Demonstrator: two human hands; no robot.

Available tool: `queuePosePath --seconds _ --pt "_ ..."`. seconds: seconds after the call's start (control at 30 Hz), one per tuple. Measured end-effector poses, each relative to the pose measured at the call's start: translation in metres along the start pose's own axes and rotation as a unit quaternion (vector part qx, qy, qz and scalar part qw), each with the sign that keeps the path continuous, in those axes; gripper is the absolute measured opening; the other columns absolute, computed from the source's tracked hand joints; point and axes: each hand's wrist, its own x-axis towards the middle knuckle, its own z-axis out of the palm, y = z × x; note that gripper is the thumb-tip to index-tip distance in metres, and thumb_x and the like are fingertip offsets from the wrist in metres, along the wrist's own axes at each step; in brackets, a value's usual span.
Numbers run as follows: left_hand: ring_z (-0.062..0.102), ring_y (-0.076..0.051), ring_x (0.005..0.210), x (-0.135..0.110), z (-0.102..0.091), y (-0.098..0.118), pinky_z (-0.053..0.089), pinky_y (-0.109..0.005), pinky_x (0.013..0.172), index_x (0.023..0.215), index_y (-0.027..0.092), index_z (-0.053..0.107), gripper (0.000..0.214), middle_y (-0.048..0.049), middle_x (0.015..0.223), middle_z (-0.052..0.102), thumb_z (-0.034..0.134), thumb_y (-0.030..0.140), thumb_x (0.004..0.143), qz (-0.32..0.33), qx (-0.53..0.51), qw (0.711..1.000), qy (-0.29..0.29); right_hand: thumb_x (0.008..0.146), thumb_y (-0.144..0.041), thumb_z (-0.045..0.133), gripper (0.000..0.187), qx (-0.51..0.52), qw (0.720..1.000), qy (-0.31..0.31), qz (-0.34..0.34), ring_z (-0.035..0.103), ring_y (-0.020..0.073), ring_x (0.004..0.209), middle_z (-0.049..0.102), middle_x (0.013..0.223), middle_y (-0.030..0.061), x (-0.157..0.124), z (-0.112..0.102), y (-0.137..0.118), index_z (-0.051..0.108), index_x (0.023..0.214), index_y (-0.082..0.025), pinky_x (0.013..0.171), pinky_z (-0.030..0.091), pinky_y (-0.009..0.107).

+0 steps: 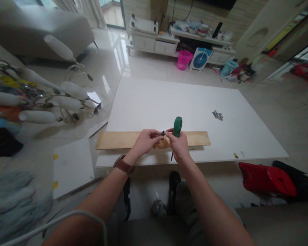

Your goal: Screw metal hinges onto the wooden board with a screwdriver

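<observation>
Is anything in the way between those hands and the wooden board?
Nothing visible, beyond what they hold: the left hand and right hand are over the wooden board, a small dark piece between them, a green screwdriver in the right.

The long, bare left arm (102,198) reaches up from the near left. The long, bare right arm (207,194) reaches from the near right. The bare left hand (146,140) pinches with thumb and finger. The bare, curled right hand (180,146) has its fingertips just beside the left ones.
</observation>
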Motion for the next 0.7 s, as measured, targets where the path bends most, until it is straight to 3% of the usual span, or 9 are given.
queuePosePath --seconds 0.37,0.7 --pt "0.068 -0.016 0.074 -0.0001 -0.001 -0.0024 0.056 -0.03 0.074 0.095 0.015 0.085 0.042 -0.012 0.095 0.081 0.091 0.051 0.074 -0.043 -0.106 0.993 -0.016 0.064 -0.059 0.085 0.046 0.005 0.999 -0.031 0.02 0.049 0.0127 0.056 0.051 0.051 -0.0068 -0.0019 0.0026 -0.0032 0.073 0.081 -0.019 0.059 0.037 0.029" --pt "0.07 -0.018 0.08 -0.0011 0.0014 -0.0003 0.054 -0.031 0.083 0.094 0.015 0.084 0.033 -0.0093 0.088 0.079 0.08 0.046 0.084 -0.03 -0.059 0.996 -0.064 0.059 -0.056 0.091 0.047 0.005 0.999 -0.037 0.01 0.057 0.0142 0.059 0.063 0.06 -0.0011 -0.0035 0.0032 -0.0017 0.073 0.078 -0.017 0.057 0.04 0.028"
